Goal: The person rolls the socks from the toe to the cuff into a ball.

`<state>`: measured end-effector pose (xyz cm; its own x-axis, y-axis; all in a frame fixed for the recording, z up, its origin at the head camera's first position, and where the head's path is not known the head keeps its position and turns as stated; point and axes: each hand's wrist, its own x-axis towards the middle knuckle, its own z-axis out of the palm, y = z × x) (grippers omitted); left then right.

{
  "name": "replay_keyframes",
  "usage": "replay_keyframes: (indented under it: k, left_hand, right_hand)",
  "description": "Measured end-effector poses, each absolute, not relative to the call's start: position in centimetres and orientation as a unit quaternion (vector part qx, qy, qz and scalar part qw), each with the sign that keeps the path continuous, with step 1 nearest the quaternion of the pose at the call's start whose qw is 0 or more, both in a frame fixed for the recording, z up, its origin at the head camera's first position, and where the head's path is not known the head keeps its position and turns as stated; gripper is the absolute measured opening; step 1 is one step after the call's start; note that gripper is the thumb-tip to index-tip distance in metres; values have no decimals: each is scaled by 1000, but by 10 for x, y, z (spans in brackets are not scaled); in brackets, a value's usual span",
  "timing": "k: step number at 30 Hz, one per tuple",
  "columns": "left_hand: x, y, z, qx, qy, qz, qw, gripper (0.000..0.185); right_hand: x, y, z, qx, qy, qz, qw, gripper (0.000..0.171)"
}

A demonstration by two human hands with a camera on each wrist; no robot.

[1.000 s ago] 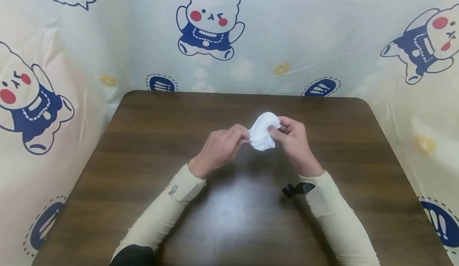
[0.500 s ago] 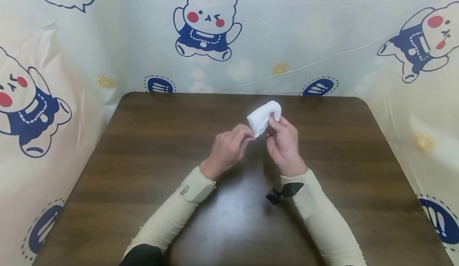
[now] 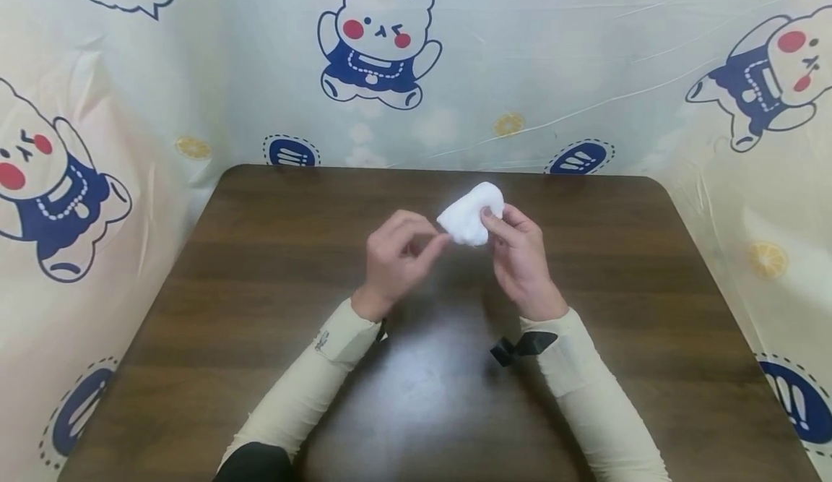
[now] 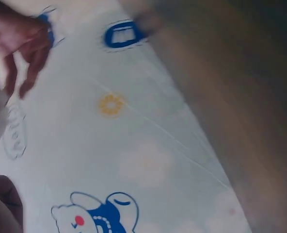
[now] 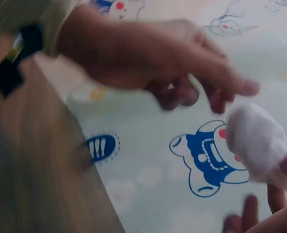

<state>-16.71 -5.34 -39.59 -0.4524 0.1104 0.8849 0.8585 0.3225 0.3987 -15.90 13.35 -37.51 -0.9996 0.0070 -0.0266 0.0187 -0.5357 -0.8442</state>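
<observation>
The table (image 3: 260,308) is seen in the same place as a second ago, with the bear curtain (image 3: 520,70) standing round its far edge and both sides. Nothing on the table is moved; only the hands and the white cloth (image 3: 469,213) are changed.

A second ago the cloth was held by both hands. Now it is held by the right hand (image 3: 520,258) alone, pinched between thumb and fingers. It is kept up in the air above the middle of the table, a little toward the far edge. It is bunched into a small soft ball.

The left hand (image 3: 393,258) is now let go of the cloth. Its fingers are loosely bent and nothing is held in them. One fingertip is pointed at the cloth, very close to it. Whether it is touching cannot be told.

From this it can be judged that the grip is being swapped, or that the ball is finished.

Much is hidden. What kind of cloth it is cannot be told. The left wrist view is blurred, and only fingers (image 4: 24,53) at its edge and the curtain are shown. The right wrist view is blurred too. The black strap (image 3: 523,345) at the right sleeve is hard to make out.
</observation>
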Motion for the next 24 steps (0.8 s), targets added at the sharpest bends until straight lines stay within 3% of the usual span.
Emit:
replay_keyframes:
  k: [2, 7, 10, 13, 16, 24]
  left_hand:
    - [-167, -55, -385, -297, -727, -517, 340, 21]
    - [-167, -57, -365, -207, -760, -611, 79, 34]
    - [-166, -57, -362, -175, -752, -636, 0, 33]
    - [-167, -57, -362, -156, -752, -641, -11, 34]
    - [-167, -56, -363, -145, -754, -640, -1, 34]
    - [-167, -54, -364, -134, -765, -629, 20, 36]
  right_hand:
    - [-159, 135, -374, -17, 526, -850, 5, 7]
    - [-158, 137, -376, -73, 632, -771, -16, 19]
    - [-157, 137, -378, -85, 673, -733, -47, 29]
    - [-157, 137, -379, -88, 717, -684, -97, 34]
    - [-155, 136, -380, -88, 754, -637, -134, 27]
    - [-156, 135, -379, -100, 758, -632, -128, 18]
